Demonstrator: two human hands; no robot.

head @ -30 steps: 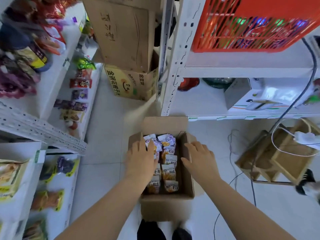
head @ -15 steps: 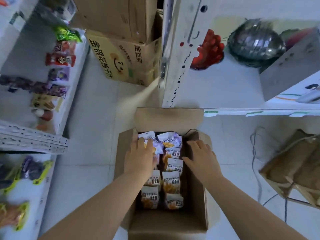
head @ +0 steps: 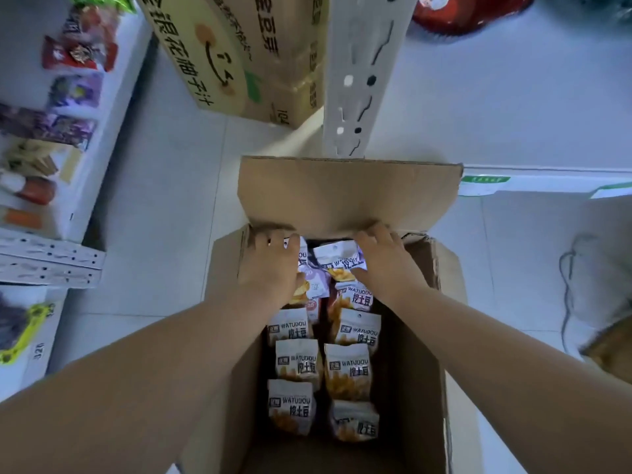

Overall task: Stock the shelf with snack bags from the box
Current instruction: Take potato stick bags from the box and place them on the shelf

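Observation:
An open cardboard box [head: 424, 336] stands on the floor below me, its far flap [head: 342, 193] folded up. Two rows of white and orange snack bags [head: 347, 367] lie inside it. At the far end sits a white and purple bag [head: 337, 256]. My left hand [head: 270, 271] reaches into the far left of the box, fingers curled down over the bags there. My right hand [head: 388, 265] lies at the far right, fingers curled over that purple bag's edge and thumb against its side. The fingertips of both are hidden behind the bags.
A white shelf [head: 113, 131] with assorted snack packs runs along the left. A yellow printed carton [head: 219, 56] and a perforated shelf post [head: 359, 80] stand beyond the box. A low white shelf board [head: 513, 97] spreads at right, with a cable [head: 567, 302] and wooden crate [head: 608, 347] on the floor.
My head has dropped closer to the box. Both hands have slid from the box's middle to its far end and curled over the bags there.

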